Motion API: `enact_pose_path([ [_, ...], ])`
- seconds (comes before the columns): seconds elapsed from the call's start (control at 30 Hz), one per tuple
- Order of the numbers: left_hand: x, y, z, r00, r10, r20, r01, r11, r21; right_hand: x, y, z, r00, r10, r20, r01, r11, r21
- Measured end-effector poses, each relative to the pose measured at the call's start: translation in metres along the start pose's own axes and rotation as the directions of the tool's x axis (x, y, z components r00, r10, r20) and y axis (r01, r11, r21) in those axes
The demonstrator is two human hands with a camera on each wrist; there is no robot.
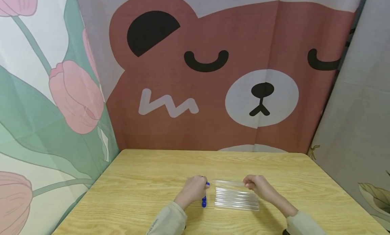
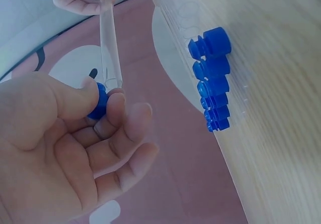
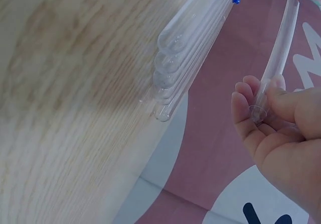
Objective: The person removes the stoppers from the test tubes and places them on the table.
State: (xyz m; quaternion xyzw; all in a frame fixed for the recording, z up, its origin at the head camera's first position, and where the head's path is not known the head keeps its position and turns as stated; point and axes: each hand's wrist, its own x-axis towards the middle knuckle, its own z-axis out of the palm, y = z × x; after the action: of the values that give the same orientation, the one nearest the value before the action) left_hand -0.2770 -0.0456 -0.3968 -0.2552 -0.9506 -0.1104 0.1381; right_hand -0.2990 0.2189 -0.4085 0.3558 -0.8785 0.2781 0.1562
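My left hand (image 1: 193, 189) pinches a blue stopper (image 2: 101, 102) between thumb and forefinger. With thumb and fingers, my right hand (image 3: 281, 118) grips a clear test tube (image 3: 282, 40) near its rounded end, above the table. The tube's open mouth points left, towards the stopper; a small gap between them shows in the right wrist view. Below the hands, several more clear test tubes (image 1: 236, 198) lie side by side, their rounded ends to the right. A row of blue stoppers (image 2: 216, 78) sits on the table left of the tubes, partly hidden by my left hand in the head view.
The light wood-grain table (image 1: 152, 167) reaches back to a hanging cloth (image 1: 213, 126) with a bear print. A tulip-print cloth (image 1: 79, 99) hangs on the left, and a grey curtain (image 1: 350, 110) on the right.
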Motion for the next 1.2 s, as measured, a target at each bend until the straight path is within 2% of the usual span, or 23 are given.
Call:
enact_pose_path([
  [0.23,-0.002,0.000,0.000,1.000,0.001,0.017,-0.001,1.000,0.020,0.002,0.008,0.000,1.000,0.027,0.015,-0.026,0.999,-0.032],
  [0.5,-0.001,-0.001,0.005,1.000,0.010,-0.017,-0.009,0.999,0.038,0.007,0.021,0.002,0.998,0.065,-0.001,-0.065,0.996,-0.067],
  [0.73,-0.002,0.000,0.004,1.000,0.012,-0.012,-0.011,0.999,0.032,0.008,0.028,0.004,0.988,0.154,-0.015,-0.155,0.985,-0.072],
  [1.07,-0.003,0.001,0.004,1.000,0.003,0.022,-0.003,1.000,0.031,0.013,0.040,0.010,0.989,0.140,-0.050,-0.145,0.981,-0.127],
  [1.2,-0.003,0.001,0.006,0.999,-0.002,0.032,0.001,1.000,0.030,0.014,0.044,0.012,0.984,0.166,-0.056,-0.172,0.977,-0.125],
])
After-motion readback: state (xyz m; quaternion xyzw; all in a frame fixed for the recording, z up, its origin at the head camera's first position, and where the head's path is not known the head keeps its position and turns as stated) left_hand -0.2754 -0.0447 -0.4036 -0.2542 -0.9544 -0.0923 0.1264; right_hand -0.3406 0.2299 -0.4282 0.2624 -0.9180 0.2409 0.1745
